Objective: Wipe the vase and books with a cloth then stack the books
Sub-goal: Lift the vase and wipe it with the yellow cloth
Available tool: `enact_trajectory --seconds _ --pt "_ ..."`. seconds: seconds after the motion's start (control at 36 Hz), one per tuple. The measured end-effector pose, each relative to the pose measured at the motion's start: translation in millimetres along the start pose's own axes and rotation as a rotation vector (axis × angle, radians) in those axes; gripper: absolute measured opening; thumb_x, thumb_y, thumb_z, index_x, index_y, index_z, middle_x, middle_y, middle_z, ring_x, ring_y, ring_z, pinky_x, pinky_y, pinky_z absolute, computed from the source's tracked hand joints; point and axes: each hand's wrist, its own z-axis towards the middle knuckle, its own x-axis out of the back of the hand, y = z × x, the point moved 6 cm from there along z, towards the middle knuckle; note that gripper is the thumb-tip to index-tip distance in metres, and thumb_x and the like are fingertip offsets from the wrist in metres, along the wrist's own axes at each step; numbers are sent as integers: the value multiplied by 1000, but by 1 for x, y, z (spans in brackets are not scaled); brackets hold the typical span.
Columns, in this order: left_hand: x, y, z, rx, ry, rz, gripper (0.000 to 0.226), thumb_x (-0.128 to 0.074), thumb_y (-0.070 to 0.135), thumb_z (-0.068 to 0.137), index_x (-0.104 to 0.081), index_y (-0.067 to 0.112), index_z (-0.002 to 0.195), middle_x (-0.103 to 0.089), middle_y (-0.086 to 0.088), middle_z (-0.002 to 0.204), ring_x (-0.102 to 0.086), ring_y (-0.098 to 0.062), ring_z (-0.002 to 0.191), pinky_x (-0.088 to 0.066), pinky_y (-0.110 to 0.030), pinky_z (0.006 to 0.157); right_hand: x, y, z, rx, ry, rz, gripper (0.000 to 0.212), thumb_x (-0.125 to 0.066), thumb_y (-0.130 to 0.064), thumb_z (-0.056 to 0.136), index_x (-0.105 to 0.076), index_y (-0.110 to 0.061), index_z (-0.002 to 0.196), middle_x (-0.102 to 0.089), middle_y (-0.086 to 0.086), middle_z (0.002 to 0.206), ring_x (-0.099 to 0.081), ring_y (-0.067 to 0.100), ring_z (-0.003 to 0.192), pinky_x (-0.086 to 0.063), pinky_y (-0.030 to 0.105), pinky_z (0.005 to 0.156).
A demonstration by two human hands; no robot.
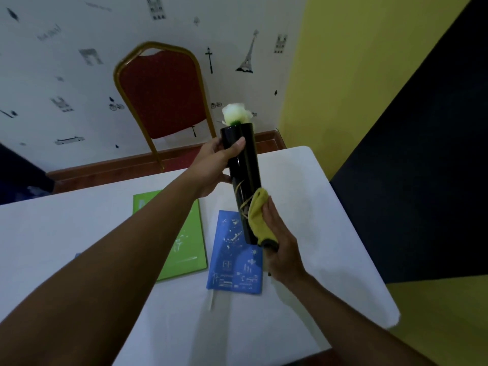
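A tall black cylindrical vase [244, 175] with a white flower [235, 114] in its mouth is held up above the table, slightly tilted. My left hand [211, 167] grips its upper half. My right hand [281, 243] presses a yellow cloth [257, 215] against the vase's lower right side. Below them a green book [184, 241] and a blue book [237, 262] lie flat side by side on the white table [317, 207]. My left forearm hides part of the green book.
A red chair with a gold frame [161, 93] stands beyond the table's far edge against the patterned wall. A yellow wall and a dark panel [409, 180] lie to the right. A sliver of another blue item [77, 255] shows beside my left forearm.
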Motion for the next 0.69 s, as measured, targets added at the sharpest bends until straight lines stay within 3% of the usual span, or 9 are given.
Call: enact_trajectory --seconds 0.08,0.28,0.47,0.56,0.61,0.69 --pt "-10 -6 -3 25 -41 24 44 -66 34 100 -56 18 140 -72 -7 128 -72 -28 114 -63 -55 82 12 -10 36 -34 79 26 68 -53 -4 97 -30 -15 160 -36 5 165 -36 17 152 -37 32 120" --pt "-19 -10 -8 13 -33 -53 35 -64 30 102 -60 19 135 -73 -6 123 -73 -26 108 -62 -58 83 31 -26 90 -60 109 24 73 -51 -8 92 -32 -23 160 -39 -1 164 -38 13 150 -36 24 120" --pt "-5 1 -7 -35 6 -114 35 -64 28 102 -59 19 135 -70 -10 131 -72 -30 114 -62 -56 83 8 6 23 -53 91 -2 69 -56 -13 98 -29 -17 161 -37 3 165 -39 19 151 -43 46 117" --pt "-8 -2 -7 -28 -1 -118 39 -64 29 102 -57 17 139 -68 -11 134 -71 -30 118 -62 -55 83 3 11 16 -91 98 -7 84 -73 -31 94 -26 -11 161 -44 7 159 -46 22 145 -48 39 112" --pt "-13 -4 -7 -14 -9 -115 46 -64 33 102 -53 16 143 -68 -10 136 -70 -28 120 -63 -52 82 2 9 18 -115 100 -33 98 -81 -30 88 -20 -13 162 -43 8 155 -47 21 141 -51 34 108" --pt "-22 -3 -4 19 -11 -43 51 -63 40 102 -49 20 147 -66 -6 137 -67 -24 122 -60 -52 87 0 6 17 -111 111 -103 104 -79 -36 86 -11 -22 163 -34 8 157 -44 22 141 -54 34 101"
